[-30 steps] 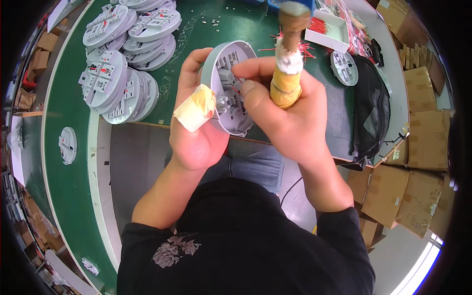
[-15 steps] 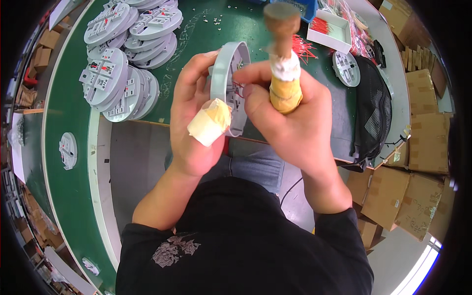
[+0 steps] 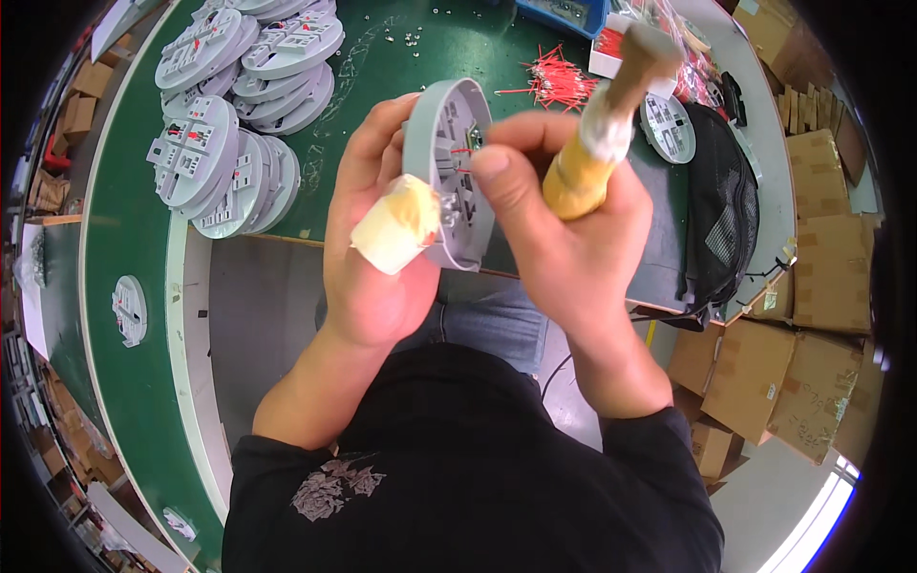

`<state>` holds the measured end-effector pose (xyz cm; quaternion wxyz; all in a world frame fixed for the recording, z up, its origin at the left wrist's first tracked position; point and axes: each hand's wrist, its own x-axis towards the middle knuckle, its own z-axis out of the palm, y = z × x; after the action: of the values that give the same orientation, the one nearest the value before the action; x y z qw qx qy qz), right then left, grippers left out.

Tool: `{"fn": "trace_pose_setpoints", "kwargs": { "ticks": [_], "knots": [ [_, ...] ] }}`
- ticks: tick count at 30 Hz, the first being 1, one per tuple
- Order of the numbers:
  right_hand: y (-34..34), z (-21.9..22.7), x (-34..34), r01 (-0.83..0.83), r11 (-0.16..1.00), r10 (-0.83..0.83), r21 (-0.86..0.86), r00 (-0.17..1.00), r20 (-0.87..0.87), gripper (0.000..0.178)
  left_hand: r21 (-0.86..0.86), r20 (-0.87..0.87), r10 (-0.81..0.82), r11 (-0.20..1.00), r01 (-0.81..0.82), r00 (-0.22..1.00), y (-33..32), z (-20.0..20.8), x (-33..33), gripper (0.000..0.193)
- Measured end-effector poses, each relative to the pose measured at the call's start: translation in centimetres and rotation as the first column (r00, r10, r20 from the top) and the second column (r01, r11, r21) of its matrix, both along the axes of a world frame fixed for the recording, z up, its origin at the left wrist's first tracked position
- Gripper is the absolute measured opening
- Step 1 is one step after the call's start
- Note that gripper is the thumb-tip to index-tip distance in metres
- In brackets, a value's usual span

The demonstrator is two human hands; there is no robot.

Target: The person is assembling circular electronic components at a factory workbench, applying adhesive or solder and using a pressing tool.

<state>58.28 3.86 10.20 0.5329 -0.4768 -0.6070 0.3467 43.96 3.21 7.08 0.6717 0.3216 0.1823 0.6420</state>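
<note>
— Where is the piece?
— Centre frame: my left hand, thumb taped, grips the round grey base on edge; my right hand is closed on a tape-wrapped tool.
— Progress?
— Finished-looking bases stacked upper left on the desk; this one seems unfinished.

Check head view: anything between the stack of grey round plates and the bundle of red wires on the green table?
Head view: between the stacked grey plates and the red wires lies green table with a few small scattered screws.
</note>
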Motion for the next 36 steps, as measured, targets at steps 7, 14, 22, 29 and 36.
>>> {"fn": "trace_pose_setpoints", "kwargs": {
  "ticks": [7, 14, 22, 29, 36],
  "knots": [
    [-0.6, -0.8, -0.2, 0.014, 0.977, -0.039, 0.212, 0.993, 0.113, 0.015, 0.163, -0.139, 0.019, 0.987, 0.004, 0.990, -0.1, -0.3, -0.6, 0.064],
    [-0.5, -0.1, -0.3, -0.096, 0.930, 0.002, 0.355, 0.967, 0.256, 0.017, 0.070, -0.095, 0.094, 0.994, -0.087, 0.991, -0.5, -0.4, -0.5, 0.049],
    [-0.9, 1.3, 0.8, -0.342, 0.877, 0.345, -0.337, 0.937, -0.052, 0.022, 0.172, -0.274, -0.037, 0.981, 0.087, 0.961, -2.5, -2.2, -3.8, 0.037],
    [1.6, 1.5, 1.0, -0.097, 0.927, 0.204, -0.363, 0.941, 0.269, 0.023, -0.098, -0.263, 0.626, 0.740, -0.666, 0.734, -6.5, -0.3, -13.0, 0.030],
    [12.7, -2.3, 5.6, -0.013, 0.999, 0.036, -0.034, 0.477, 0.878, 0.027, 0.808, -0.480, -0.041, 0.368, -0.460, -0.876, -17.3, -0.3, -44.4, 0.035]
  ]
}}
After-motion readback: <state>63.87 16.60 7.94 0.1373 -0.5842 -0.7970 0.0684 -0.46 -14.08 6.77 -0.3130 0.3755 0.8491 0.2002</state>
